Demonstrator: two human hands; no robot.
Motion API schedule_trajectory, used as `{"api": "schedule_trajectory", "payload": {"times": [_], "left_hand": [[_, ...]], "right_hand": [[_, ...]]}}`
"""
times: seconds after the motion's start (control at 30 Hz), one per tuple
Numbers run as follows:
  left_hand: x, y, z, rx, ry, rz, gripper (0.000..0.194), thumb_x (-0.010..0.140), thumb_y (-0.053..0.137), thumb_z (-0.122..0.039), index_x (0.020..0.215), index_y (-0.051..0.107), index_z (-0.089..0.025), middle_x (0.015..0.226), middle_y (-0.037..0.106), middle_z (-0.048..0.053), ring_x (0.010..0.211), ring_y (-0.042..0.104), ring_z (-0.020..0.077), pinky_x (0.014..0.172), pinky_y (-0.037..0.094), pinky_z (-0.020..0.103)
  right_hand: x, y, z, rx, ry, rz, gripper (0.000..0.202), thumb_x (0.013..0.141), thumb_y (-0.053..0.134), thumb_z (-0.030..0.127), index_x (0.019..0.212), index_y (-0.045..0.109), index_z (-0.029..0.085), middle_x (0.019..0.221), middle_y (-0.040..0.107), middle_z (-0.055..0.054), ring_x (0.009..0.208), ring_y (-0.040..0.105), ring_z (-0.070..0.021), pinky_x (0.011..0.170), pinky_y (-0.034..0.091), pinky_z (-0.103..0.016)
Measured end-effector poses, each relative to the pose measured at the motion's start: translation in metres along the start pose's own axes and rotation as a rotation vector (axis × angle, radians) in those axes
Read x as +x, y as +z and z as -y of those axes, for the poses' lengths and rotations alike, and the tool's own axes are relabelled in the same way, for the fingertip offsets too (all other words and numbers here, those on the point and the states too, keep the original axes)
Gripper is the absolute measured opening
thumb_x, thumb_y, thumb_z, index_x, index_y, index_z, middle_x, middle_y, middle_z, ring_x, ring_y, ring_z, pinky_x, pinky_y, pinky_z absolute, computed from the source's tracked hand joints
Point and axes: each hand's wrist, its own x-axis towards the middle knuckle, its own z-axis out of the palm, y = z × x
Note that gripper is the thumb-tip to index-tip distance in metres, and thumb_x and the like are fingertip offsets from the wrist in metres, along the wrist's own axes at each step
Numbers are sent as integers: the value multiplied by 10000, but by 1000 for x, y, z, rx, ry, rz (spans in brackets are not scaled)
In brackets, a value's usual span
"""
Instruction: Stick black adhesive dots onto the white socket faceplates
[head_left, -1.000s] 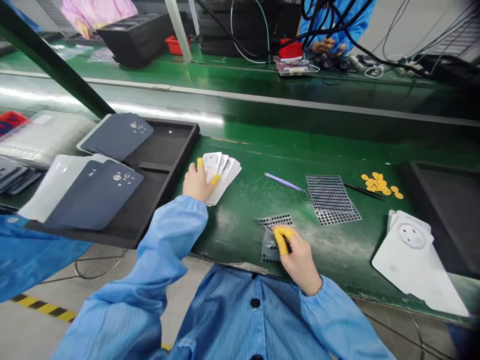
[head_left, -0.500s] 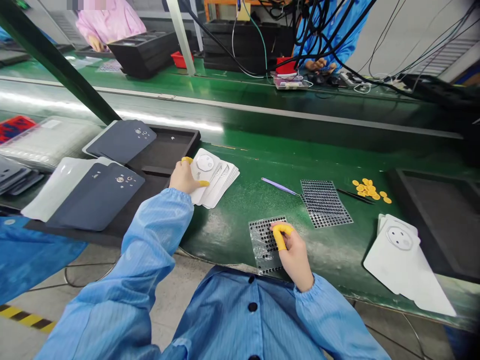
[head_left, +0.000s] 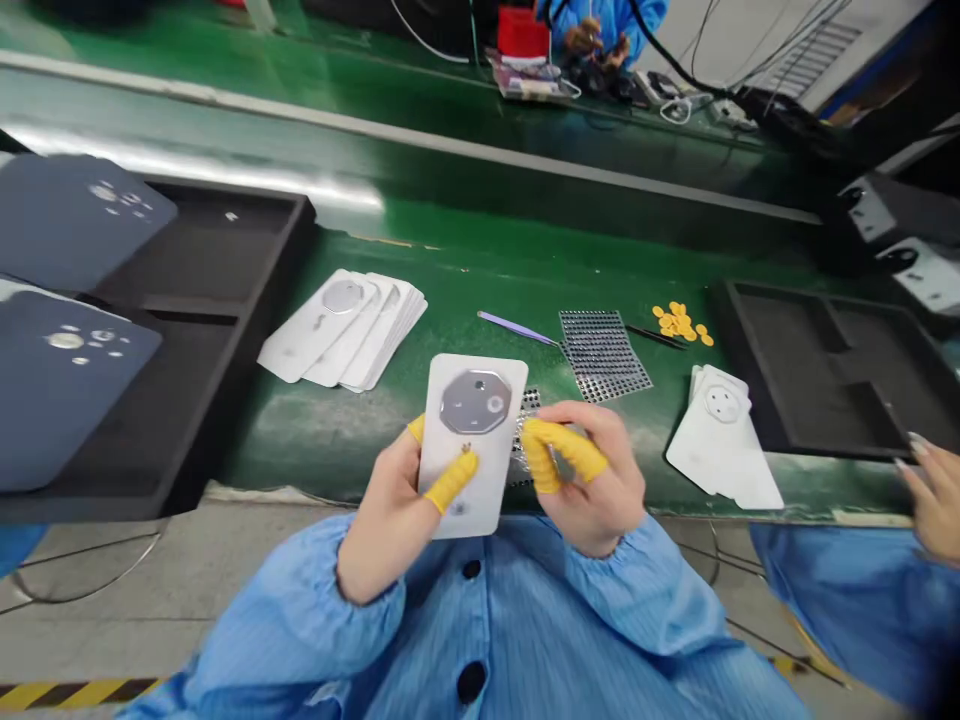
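My left hand (head_left: 390, 510), with yellow finger cots on thumb and finger, grips a white phone back cover (head_left: 476, 490) with a grey octagonal camera plate. It is held up in front of me. Close to its right edge, my right hand (head_left: 589, 470) is pinched, also in yellow cots; whether a tiny part sits between the fingertips I cannot make out. Behind that hand lies a clear sheet of black dots (head_left: 531, 400), mostly covered. Further off are a second dotted sheet (head_left: 606, 355), purple tweezers (head_left: 517, 328) and black tweezers (head_left: 656, 337). A fanned stack of white covers (head_left: 345, 335) lies left.
Yellow discs (head_left: 677, 322) lie scattered at right, near more white covers (head_left: 712, 450) and a black tray (head_left: 787, 325). Another person's hand (head_left: 934, 495) reaches in at the right edge. At left, dark back panels (head_left: 67, 400) rest on a black tray (head_left: 240, 235).
My left hand has lifted a white cover off the fanned stack and brought it in front of me. My right hand has risen from the near dotted sheet. The view has shifted right.
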Motion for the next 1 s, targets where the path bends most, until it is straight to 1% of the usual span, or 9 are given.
{"api": "schedule_trajectory", "payload": {"times": [0.07,0.17,0.33,0.43,0.53,0.63,0.83,0.93,1.0], "left_hand": [[-10,12,4,41,67,-7,462,799,693,-305,1226,543,-209,1163,691,79,936,697,229,757,595,301],[-19,16,5,139,188,-36,466,824,662,-239,1273,539,-260,1222,669,39,1009,676,208,819,579,274],[-25,13,7,187,233,-38,572,762,709,-155,1293,539,-283,1177,694,13,965,691,219,732,590,245],[-25,13,6,225,273,-46,626,752,706,-122,1324,515,-291,1158,703,4,953,695,214,738,583,234],[-24,14,4,284,300,-34,626,749,705,-120,1323,524,-291,1114,720,-1,857,710,195,729,579,237],[-24,12,5,313,291,-49,578,741,712,-149,1284,557,-275,1064,736,7,778,714,196,674,582,246],[-25,10,11,307,252,-84,604,724,718,-148,1286,523,-253,1098,726,42,873,716,228,691,586,254],[-17,14,15,261,195,-90,500,753,701,-212,1231,553,-215,1110,719,73,902,714,244,710,596,275],[-9,14,17,175,143,-97,562,770,693,-275,1293,500,-201,1202,677,105,992,694,266,758,601,299]], "right_hand": [[2,2,7,-29,-107,89,363,824,630,77,1140,619,255,980,683,-47,911,648,-192,763,572,-359],[-3,0,8,-12,-138,201,413,858,576,80,1224,570,271,1067,687,-40,988,650,-199,857,567,-394],[-7,-9,12,-110,-218,290,322,894,516,155,1193,575,261,1203,655,-80,1099,630,-225,957,521,-484],[-3,-11,14,-118,-235,334,287,916,479,228,1187,572,223,1255,622,-123,1170,597,-242,974,512,-481],[-2,-11,12,-88,-244,378,323,911,476,223,1225,549,218,1322,574,-131,1220,562,-250,982,510,-488],[-4,-10,9,-60,-232,419,390,887,501,192,1276,515,219,1420,483,-137,1282,505,-281,988,502,-530],[-15,-6,7,2,-195,558,515,856,459,119,1371,428,114,1540,263,-188,1408,303,-350,1046,431,-605],[-22,-2,2,62,-133,543,520,891,438,153,1409,396,162,1538,286,-155,1402,325,-334,1068,408,-606],[-25,1,-3,140,-39,502,480,932,426,210,1411,400,232,1519,341,-114,1375,385,-297,1073,419,-572]]}}
